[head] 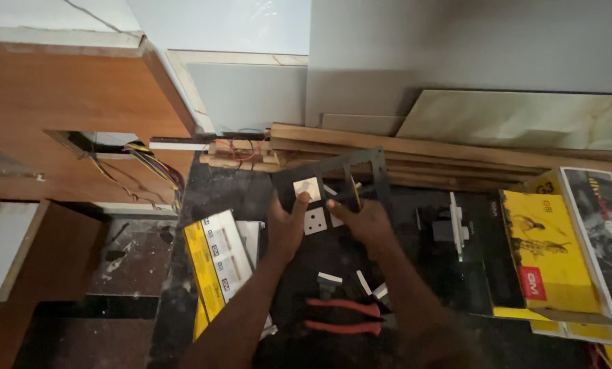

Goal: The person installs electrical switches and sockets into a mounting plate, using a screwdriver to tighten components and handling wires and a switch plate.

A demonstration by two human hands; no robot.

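Looking down from the head view, much is lost in shadow: the dark tabletop (203, 198) swallows detail, and both forearms run out of the bottom edge of the frame. The small pale pieces (347, 281) lying at lower centre are too dim to identify. The red-handled pliers (343, 316) below them show their grips only; their nose is hidden in the gloom. At the right edge, a yellow and black carton (548, 263) is cut off by the frame.

In the centre of the frame, both hands hold up a black switch frame plate (350, 178), tilted, with open rectangular slots toward its upper right. The left hand (285, 229) is closed on the plate's lower left part, its thumb pressed up onto a pale square switch module (307, 188) seated in the plate. The right hand (364, 220) grips the plate's lower middle from the right, fingers hidden behind it, thumb beside a white socket module (314, 221) just under the plate's edge. Whether that module is seated in the plate cannot be told.

Left of the hands lies a yellow and white box (217, 263). Behind the plate, wooden battens (456, 160) stretch across to the right. In the upper left, coloured wires (152, 164) hang out of an opening in a wooden cabinet (67, 102).
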